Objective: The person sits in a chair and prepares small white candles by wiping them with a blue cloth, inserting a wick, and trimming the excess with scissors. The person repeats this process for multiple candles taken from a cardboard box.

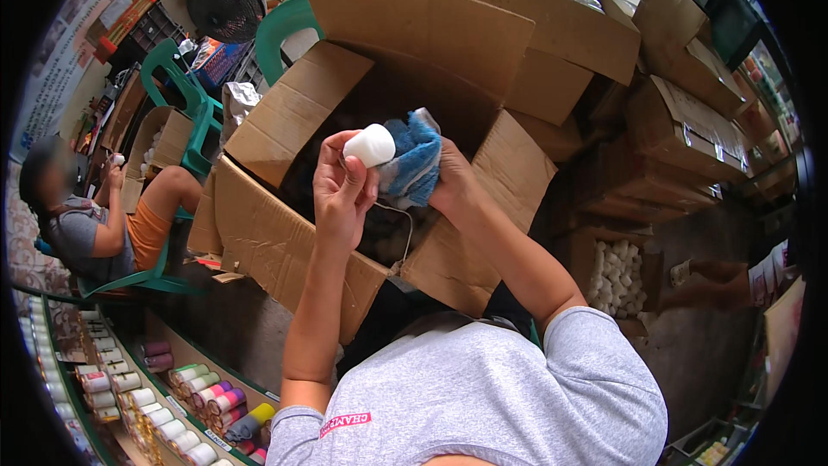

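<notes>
My left hand (338, 185) is closed round a short white pillar candle (369, 146), fingers and thumb at its sides. A blue and white cloth (414, 160) is bunched in my right hand (450, 177) and presses against the candle's right side. Both hands are above a large open cardboard box (276, 237) with its flaps spread out. The box's inside is dark, and its contents are hard to make out. A thin white string (409, 237) hangs below the cloth.
At the left a person (95, 216) sits on a green chair, holding a small white thing. A box of white pieces (617, 280) stands on the floor at the right, near another person's legs (711, 285). Stacked cartons (664, 155) rise behind it. Shelved candles (168, 427) fill the lower left.
</notes>
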A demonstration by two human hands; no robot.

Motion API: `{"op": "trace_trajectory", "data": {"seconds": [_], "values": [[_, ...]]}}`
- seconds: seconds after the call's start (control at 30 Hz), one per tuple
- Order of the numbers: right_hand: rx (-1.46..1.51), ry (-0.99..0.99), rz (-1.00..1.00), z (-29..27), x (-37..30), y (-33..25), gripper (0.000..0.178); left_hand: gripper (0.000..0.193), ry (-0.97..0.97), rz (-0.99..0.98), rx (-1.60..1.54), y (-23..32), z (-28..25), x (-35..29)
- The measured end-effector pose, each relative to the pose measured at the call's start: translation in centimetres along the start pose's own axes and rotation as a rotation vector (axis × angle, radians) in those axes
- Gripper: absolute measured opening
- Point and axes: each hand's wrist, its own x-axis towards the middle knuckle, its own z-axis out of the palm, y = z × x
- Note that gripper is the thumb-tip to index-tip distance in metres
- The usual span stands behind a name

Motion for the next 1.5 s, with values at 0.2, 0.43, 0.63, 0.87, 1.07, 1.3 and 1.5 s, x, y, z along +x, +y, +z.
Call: {"op": "trace_trajectory", "data": {"seconds": [0.2,0.43,0.63,0.87,1.07,1.3,1.5], "values": [[-0.008,-0.098,0.046,1.9,-2.5,1.1,0.055,0.033,0.247,0.384,0.591,-0.2,0.9,1.3],[-0.483,-0.053,-0.354,2.9,-1.8,-0.4,0.057,0.049,-0.014,0.417,1.072,0.9,3.4,-2.4],[-0.528,-0.087,-0.307,3.0,-2.9,-0.5,0.055,0.058,-0.096,0.308,0.992,4.2,3.5,0.4],[-0.408,-0.037,-0.295,2.5,-3.4,-0.3,0.028,0.059,-0.082,0.285,0.962,2.4,3.9,0.3],[-0.519,0.051,-0.294,2.3,-2.8,-0.6,0.026,0.054,-0.009,0.232,0.846,2.0,2.9,0.5],[-0.949,-0.125,-0.489,3.2,-2.5,-1.8,0.059,0.06,0.023,0.299,1.296,3.2,2.9,1.7],[-0.949,-0.12,-0.538,3.0,-3.1,-1.2,0.048,0.056,0.007,0.344,1.246,2.4,4.5,1.5]]}}
